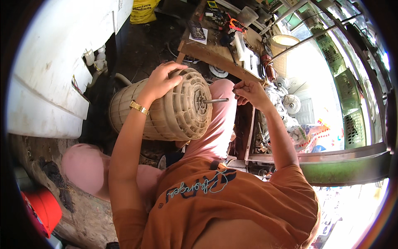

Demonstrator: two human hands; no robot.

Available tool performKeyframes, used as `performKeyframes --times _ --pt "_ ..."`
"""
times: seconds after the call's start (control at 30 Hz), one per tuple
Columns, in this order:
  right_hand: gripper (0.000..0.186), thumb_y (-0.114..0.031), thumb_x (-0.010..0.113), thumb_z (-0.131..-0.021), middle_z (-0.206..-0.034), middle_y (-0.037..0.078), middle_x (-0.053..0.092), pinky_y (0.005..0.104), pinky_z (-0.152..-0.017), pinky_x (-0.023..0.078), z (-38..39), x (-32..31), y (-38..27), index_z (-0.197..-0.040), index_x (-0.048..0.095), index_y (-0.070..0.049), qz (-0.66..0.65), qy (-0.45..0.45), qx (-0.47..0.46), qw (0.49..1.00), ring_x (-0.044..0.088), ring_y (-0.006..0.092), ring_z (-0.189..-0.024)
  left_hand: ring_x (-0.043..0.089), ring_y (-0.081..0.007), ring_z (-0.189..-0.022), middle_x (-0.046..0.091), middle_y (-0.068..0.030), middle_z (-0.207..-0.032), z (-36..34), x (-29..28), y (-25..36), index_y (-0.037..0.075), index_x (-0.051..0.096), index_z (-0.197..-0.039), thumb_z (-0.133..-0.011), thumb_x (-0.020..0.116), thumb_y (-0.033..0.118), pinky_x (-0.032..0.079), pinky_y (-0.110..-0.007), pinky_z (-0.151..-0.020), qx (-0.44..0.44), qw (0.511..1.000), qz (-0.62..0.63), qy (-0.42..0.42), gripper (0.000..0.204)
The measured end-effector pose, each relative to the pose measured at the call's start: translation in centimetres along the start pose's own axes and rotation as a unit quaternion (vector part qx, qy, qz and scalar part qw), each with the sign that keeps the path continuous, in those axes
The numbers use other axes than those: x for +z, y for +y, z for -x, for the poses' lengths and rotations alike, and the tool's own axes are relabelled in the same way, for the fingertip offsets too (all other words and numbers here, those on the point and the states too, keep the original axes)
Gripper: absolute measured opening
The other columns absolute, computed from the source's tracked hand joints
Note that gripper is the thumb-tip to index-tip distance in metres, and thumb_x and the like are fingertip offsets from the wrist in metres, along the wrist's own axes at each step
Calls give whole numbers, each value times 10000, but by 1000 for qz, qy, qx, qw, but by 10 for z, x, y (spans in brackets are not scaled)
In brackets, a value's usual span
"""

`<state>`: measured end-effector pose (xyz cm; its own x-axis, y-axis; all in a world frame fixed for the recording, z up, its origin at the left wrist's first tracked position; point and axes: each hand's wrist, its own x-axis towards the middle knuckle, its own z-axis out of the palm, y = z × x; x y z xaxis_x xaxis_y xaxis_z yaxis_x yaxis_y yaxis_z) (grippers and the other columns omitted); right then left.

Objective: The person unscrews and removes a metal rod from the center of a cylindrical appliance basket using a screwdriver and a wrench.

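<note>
A dirty beige plastic spin-dryer drum [159, 118] lies on its side against my legs, its ribbed round base turned to the right. From the centre of that base a metal shaft [216, 100] sticks out. My left hand [163, 79] grips the upper edge of the drum near the base, thumb and fingers spread over its ribs. Just beyond the shaft's free end, apart from it, is my right hand [251, 93], with fingers curled and thumb pressed in. Whatever may be between those fingertips is too small to make out.
A white washing machine body [47, 87] with exposed hoses stands at the left. Ahead, a wooden bench [211, 50] carries a phone [196, 30], tools and wires. A glass case [306, 112] with parts inside is on the right. A red bucket [43, 209] sits at lower left.
</note>
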<state>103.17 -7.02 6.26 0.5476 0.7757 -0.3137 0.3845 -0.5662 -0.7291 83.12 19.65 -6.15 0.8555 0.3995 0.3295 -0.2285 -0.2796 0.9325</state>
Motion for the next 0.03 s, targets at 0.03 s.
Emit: performKeyframes --times 0.03 --pt "236 -155 671 -925 -797 71 699 228 -560 554 -1 1 0 -1096 619 0 28 23 -22 999 680 132 -617 614 -220 -979 667 -99 -1069 0 0 4 57 677 -1165 -804 636 182 459 -307 -865 -9 1000 -5 0 384"
